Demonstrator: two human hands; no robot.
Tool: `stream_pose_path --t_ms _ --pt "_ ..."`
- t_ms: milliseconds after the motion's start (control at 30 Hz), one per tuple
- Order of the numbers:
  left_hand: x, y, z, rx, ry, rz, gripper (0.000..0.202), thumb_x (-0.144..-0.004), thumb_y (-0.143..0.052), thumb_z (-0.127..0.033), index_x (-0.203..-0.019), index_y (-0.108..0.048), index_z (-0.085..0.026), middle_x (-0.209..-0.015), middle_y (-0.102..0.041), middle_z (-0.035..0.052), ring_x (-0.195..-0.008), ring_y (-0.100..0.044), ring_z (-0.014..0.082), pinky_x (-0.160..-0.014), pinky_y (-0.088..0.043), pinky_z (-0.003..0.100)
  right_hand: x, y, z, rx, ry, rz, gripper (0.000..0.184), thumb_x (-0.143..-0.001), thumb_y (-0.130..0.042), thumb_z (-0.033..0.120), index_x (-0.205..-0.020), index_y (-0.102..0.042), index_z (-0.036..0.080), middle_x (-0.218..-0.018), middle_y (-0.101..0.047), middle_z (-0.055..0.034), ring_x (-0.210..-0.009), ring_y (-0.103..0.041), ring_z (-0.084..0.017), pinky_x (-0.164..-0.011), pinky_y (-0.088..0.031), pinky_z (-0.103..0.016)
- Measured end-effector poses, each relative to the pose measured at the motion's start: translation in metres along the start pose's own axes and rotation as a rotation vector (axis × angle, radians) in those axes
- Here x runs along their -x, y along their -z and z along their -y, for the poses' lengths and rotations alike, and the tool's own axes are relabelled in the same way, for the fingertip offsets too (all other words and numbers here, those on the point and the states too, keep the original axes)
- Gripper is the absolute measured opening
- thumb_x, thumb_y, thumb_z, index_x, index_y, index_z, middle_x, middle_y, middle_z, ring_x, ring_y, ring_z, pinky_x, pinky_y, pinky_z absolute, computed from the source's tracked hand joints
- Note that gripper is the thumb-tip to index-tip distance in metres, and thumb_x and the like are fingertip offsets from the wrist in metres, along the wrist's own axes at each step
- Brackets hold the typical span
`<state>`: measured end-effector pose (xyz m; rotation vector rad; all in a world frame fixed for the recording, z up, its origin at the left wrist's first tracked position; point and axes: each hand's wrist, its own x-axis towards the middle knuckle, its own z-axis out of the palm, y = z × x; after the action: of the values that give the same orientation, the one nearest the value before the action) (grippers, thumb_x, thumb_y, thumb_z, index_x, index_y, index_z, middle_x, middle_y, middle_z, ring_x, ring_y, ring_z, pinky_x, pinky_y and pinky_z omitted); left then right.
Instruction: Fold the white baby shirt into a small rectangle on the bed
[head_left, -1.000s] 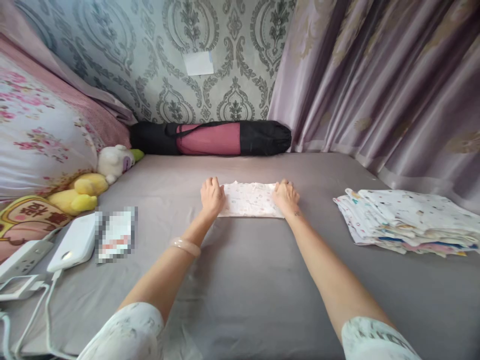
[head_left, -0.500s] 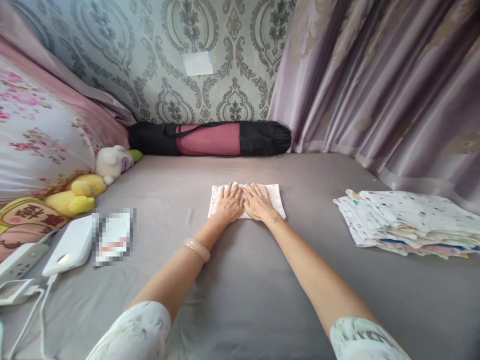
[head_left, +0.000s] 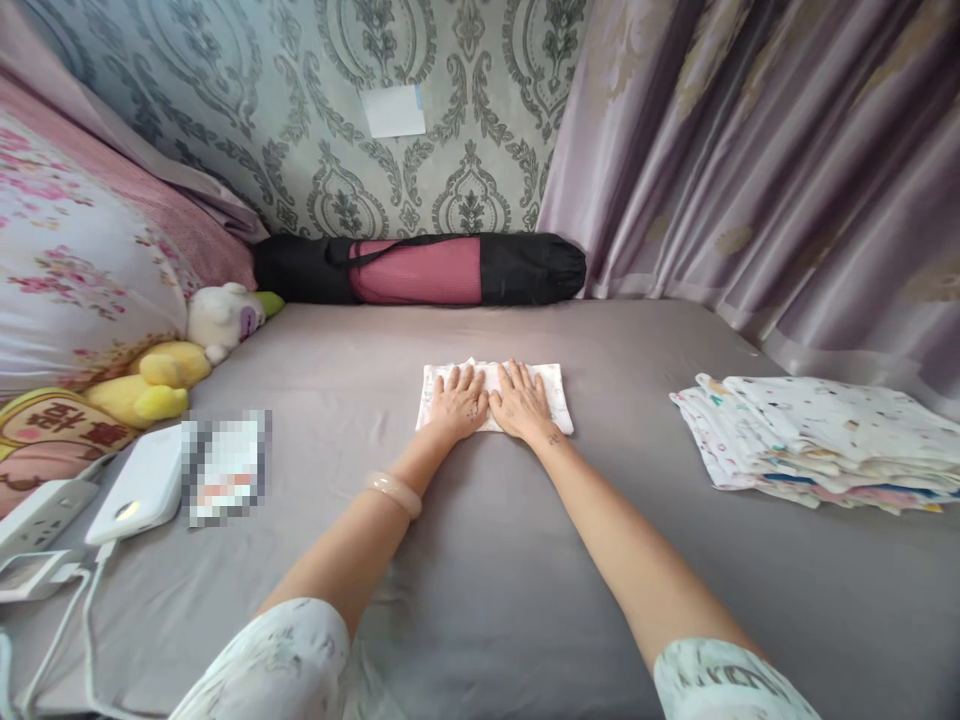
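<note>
Grey sheet (head_left: 495, 560) beneath; hands (head_left: 459, 405) (head_left: 521, 403) spread flat on folded cloth (head_left: 556, 395)

hands (head_left: 460, 403) on cloth (head_left: 557, 392), mid-sheet (head_left: 525, 560) | cloth stack (head_left: 832, 435): right | power strip (head_left: 46, 518): far left | mat bag (head_left: 416, 270): behind, by wall (head_left: 469, 100)

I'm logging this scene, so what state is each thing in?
Printed cloth, folded, lying flat
Left hand, flat on it
Right hand, flat on it
Stacked printed cloths, folded
Mat bag, filled, lying down
White power bank, cable plugged in, light glowing
White adapter, cable plugged in
Purple curtain, hanging in folds
</note>
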<state>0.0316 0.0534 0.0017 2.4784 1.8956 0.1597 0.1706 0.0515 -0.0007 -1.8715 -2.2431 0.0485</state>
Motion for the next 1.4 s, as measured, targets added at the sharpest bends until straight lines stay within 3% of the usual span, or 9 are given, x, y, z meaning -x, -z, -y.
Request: stream_pose_path --t_ms 200,333,633,800,1033,1100,1233,1400 --pt "0.0 -0.005 0.003 -0.004 0.03 -0.072 0.056 -0.098 -0.03 -0.043 -0.147 -0.038 -0.017 -0.154 -0.036 0.0118 -0.142 -0.029 0.0334 -0.114 -0.024 0.05 0.0 -0.001 0.002 0.001 -0.133 -0.035 0.067 -0.095 -0.036 0.039 -0.149 -0.03 0.0 -0.156 -0.027 -0.0213 -0.144 -0.022 -0.032 -0.117 -0.014 -0.049" --pt "0.001 -0.005 0.01 -0.024 -0.017 -0.106 0.056 -0.099 -0.03 -0.045 -0.145 -0.04 -0.015 -0.15 -0.041 0.0139 -0.14 -0.032 0.0315 -0.114 -0.026 0.047 0.0 0.001 -0.004 0.021 -0.184 -0.023 0.064 -0.097 -0.033 0.039 -0.148 -0.032 0.0 -0.155 -0.029 -0.0217 -0.144 -0.022 -0.032 -0.117 -0.015 -0.048" --pt "0.005 0.003 0.06 0.004 -0.197 0.05 0.059 -0.1 -0.022 -0.052 -0.151 -0.032 -0.022 -0.159 -0.028 0.0085 -0.147 -0.022 0.025 -0.119 -0.015 0.045 0.008 0.016 -0.066 0.032 0.153 0.121 0.063 -0.099 -0.022 0.043 -0.151 -0.029 0.008 -0.159 -0.024 -0.0129 -0.147 -0.019 -0.023 -0.12 -0.013 -0.038" --pt "0.008 0.003 0.076 0.063 -0.141 0.095 0.065 -0.099 -0.017 -0.058 -0.154 -0.024 -0.023 -0.161 -0.02 0.0078 -0.149 -0.012 0.0242 -0.119 -0.014 0.045 0.011 0.017 -0.083 -0.012 0.117 0.13 0.068 -0.099 -0.02 0.051 -0.152 -0.027 0.01 -0.161 -0.016 -0.0123 -0.149 -0.011 -0.025 -0.12 -0.013 -0.043" --pt "0.004 0.013 0.071 0.015 -0.145 0.192 0.067 -0.099 -0.016 -0.056 -0.154 -0.021 -0.02 -0.161 -0.019 0.0097 -0.149 -0.013 0.0262 -0.118 -0.015 0.049 0.008 0.021 -0.078 -0.033 0.086 0.196 0.067 -0.099 -0.021 0.051 -0.153 -0.025 0.011 -0.161 -0.016 -0.0106 -0.149 -0.009 -0.024 -0.12 -0.01 -0.046" --pt "0.004 0.019 0.062 -0.028 -0.117 0.14 0.065 -0.1 -0.017 -0.054 -0.153 -0.025 -0.019 -0.16 -0.022 0.0107 -0.148 -0.015 0.0263 -0.118 -0.015 0.051 0.006 0.025 -0.072 -0.018 0.063 0.178 0.066 -0.099 -0.02 0.049 -0.153 -0.025 0.01 -0.161 -0.016 -0.0117 -0.149 -0.009 -0.025 -0.12 -0.007 -0.048" --pt "0.005 0.017 0.043 -0.082 0.013 -0.081 0.064 -0.1 -0.017 -0.05 -0.151 -0.031 -0.013 -0.159 -0.024 0.014 -0.148 -0.016 0.0264 -0.119 -0.011 0.049 0.004 0.025 -0.055 -0.001 -0.063 0.047 0.068 -0.1 -0.013 0.045 -0.152 -0.022 0.002 -0.16 -0.016 -0.0158 -0.149 -0.009 -0.026 -0.12 -0.007 -0.047" --pt "0.005 -0.002 0.037 -0.029 0.123 -0.002 0.069 -0.1 -0.016 -0.053 -0.15 -0.032 -0.008 -0.156 -0.03 0.0189 -0.146 -0.023 0.0311 -0.117 -0.02 0.05 0.005 0.01 -0.048 0.043 -0.155 0.059 0.072 -0.099 -0.019 0.048 -0.149 -0.026 -0.004 -0.158 -0.02 -0.0211 -0.147 -0.014 -0.03 -0.12 -0.01 -0.044"
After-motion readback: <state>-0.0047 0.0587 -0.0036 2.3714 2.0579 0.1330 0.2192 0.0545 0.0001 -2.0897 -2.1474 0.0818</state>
